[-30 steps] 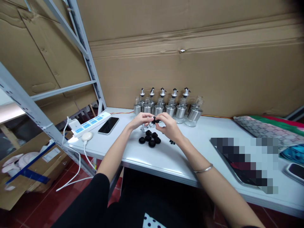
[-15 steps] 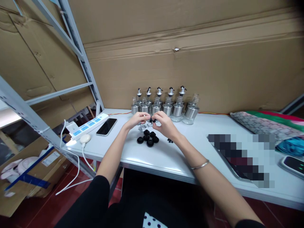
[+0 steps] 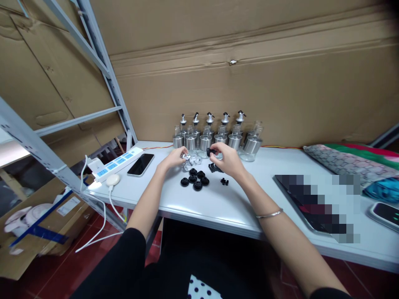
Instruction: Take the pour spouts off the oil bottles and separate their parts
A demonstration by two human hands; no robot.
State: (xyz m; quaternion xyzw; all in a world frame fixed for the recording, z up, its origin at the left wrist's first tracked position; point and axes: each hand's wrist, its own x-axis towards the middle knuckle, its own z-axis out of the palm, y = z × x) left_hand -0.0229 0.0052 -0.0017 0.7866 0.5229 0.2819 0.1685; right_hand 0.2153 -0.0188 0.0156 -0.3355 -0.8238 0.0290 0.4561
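My right hand [image 3: 227,160] pinches a round black stopper [image 3: 211,152] between thumb and fingertips, in front of the bottles. My left hand [image 3: 175,158] is at the left edge of a pile of shiny silver caps [image 3: 195,159], its fingers curled round what looks like one cap. Several black ribbed stoppers [image 3: 197,185] lie in a cluster closer to me. Small black spout pieces [image 3: 213,167] rest partly under my right hand, with a few tiny black plugs [image 3: 225,182] nearer the table's front.
Glass and steel bottles [image 3: 205,142] stand in rows at the back, several with pourer tops [image 3: 225,118]. A phone [image 3: 141,165] and a power strip [image 3: 120,163] lie left; a dark blurred-out device [image 3: 299,203] lies right. Cardboard [image 3: 249,91] walls the back.
My hands have moved apart from where they met above the parts. The left went left and down to the silver caps; the right moved right with the black stopper.
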